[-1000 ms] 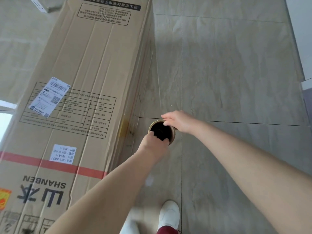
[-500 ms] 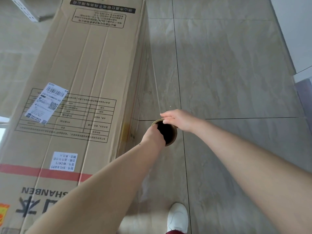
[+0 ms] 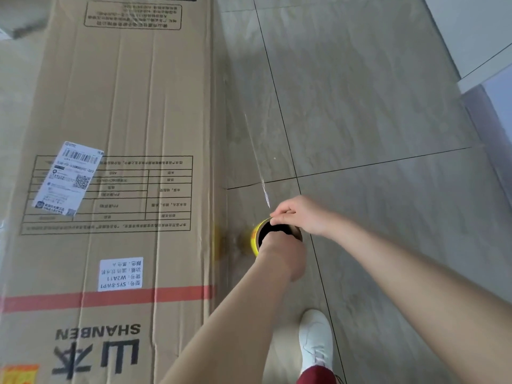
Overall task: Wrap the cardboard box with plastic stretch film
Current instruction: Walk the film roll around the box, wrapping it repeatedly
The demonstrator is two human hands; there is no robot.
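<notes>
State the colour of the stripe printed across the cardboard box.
Red: the printed stripe on the long brown cardboard box, seen best in the head view.

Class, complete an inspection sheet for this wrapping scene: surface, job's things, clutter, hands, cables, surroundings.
Surface: grey tiled floor with dark grout lines.
Job's things: large cardboard box printed SHANBEN, with a shipping label stuck on it; stretch film roll beside the box; clear film runs from the roll toward the box's side.
Clutter: blurred grey object at top left, unidentifiable.
Hands: left hand grips the roll's near rim; right hand pinches the far rim.
Cables: nothing seen.
Surroundings: white shoe below the hands; pale wall at upper right.
</notes>
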